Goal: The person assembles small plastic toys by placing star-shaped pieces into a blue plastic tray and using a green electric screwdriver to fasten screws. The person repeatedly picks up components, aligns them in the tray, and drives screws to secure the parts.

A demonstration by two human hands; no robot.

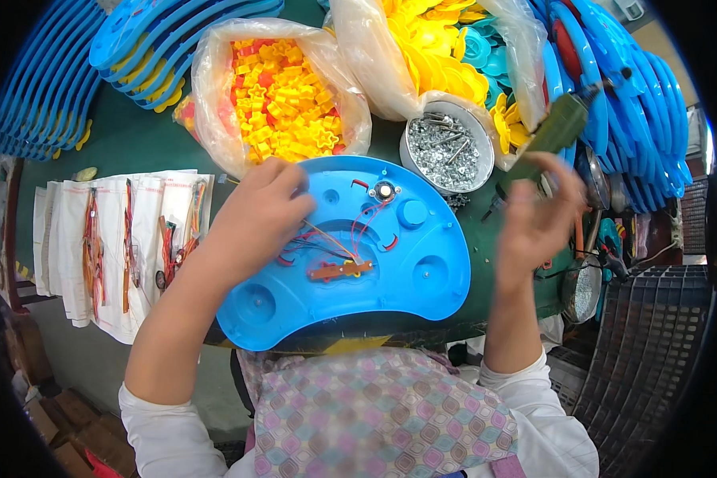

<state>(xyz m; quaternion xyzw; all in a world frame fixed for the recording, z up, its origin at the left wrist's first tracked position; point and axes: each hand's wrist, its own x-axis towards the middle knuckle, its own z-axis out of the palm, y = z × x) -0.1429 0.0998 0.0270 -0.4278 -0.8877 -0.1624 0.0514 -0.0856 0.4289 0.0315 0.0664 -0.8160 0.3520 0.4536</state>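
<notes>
A blue curved plastic shell (327, 291) lies on the table in front of me, its hollow inside facing up. In it sit a small brown circuit board (341, 272) with thin red and dark wires, and a round speaker-like part (385, 190). My left hand (263, 211) is closed over the shell's upper left edge, near the wires; its fingertips hide what they hold, if anything. On the right, my right hand (538, 215) is smeared by motion, its fingers curved beside a tilted green electric screwdriver (556, 127). Whether it grips the tool is unclear.
A metal bowl of screws (446, 151) stands behind the shell. Bags of yellow and red star-shaped pieces (287, 103) and yellow flower-like parts (434, 52) lie beyond. Wire bundles rest on white sheets (147, 239) at left. Blue shells (641, 103) are stacked at both far sides.
</notes>
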